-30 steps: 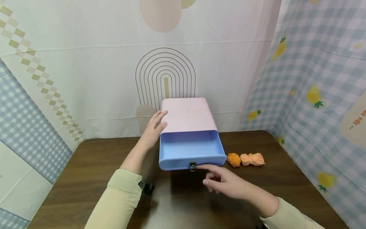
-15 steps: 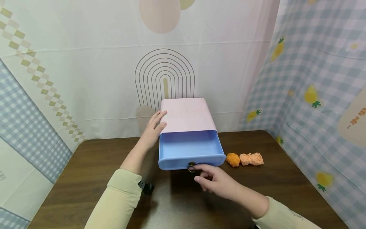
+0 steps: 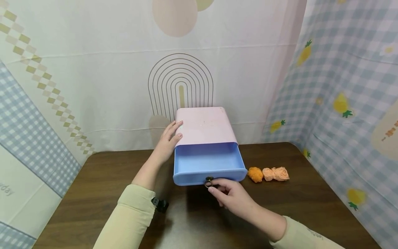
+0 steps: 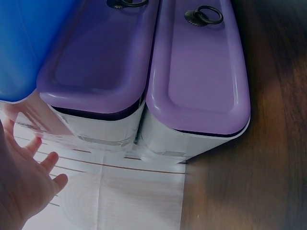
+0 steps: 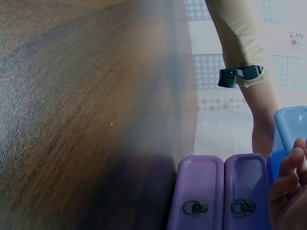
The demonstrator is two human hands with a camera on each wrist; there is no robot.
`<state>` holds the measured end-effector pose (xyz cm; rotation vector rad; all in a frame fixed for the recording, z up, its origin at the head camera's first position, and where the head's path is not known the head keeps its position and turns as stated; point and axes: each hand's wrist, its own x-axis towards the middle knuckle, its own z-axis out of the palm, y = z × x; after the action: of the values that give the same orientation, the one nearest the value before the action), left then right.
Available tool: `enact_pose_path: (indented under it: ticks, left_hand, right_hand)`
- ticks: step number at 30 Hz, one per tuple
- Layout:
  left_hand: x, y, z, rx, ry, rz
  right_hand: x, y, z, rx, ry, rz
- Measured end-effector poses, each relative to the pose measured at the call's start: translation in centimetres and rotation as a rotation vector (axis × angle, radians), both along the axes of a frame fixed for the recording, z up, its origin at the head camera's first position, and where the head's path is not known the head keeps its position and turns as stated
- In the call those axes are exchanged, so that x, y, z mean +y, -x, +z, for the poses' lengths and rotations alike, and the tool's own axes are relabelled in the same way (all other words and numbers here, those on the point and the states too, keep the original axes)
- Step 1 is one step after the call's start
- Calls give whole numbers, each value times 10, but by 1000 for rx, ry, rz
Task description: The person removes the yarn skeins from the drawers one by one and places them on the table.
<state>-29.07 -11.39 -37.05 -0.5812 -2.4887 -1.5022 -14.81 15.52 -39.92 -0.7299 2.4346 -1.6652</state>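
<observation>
A small drawer cabinet with a pink top (image 3: 203, 125) stands toward the back of the table. Its blue top drawer (image 3: 208, 160) is pulled out, and the inside that shows is bare. My left hand (image 3: 164, 147) rests against the cabinet's upper left edge, fingers extended; in the left wrist view the left hand (image 4: 26, 179) shows spread fingers. At the drawer front, my right hand (image 3: 234, 197) pinches the dark metal ring pull (image 3: 208, 183) between thumb and index finger. The right wrist view shows only part of the right hand (image 5: 290, 191), beside the blue drawer (image 5: 284, 129).
Beneath the blue drawer are two purple drawers (image 4: 199, 72), both pushed in, with ring pulls. An orange yarn ball (image 3: 255, 174) and a peach yarn skein (image 3: 275, 174) lie right of the cabinet on the dark wooden table (image 3: 109, 193). A patterned cloth (image 3: 109, 86) hangs behind.
My right hand has shifted left along the drawer front, and its thumb has come in to the ring beside the index finger. The left hand and the drawer look unmoved.
</observation>
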Motion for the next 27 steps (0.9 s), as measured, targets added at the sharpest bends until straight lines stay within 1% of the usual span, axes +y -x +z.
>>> enact_pose_path:
  ticks: [6,14,17,27]
  left_hand:
    - [0,1,0,6,-9,1]
    - [-1,0,-1,-9,-6,2]
    - [-1,1,-1,-8,-10,2]
    - [-1,2,-2,-2,-3,2]
  right_hand:
    - [-2,0,-2,-15,16,-22]
    - [-2,2,-2,-54,23,-54]
    - [-1,3,-2,-61,15,-51]
    - [1,5,0,-48,6,-41]
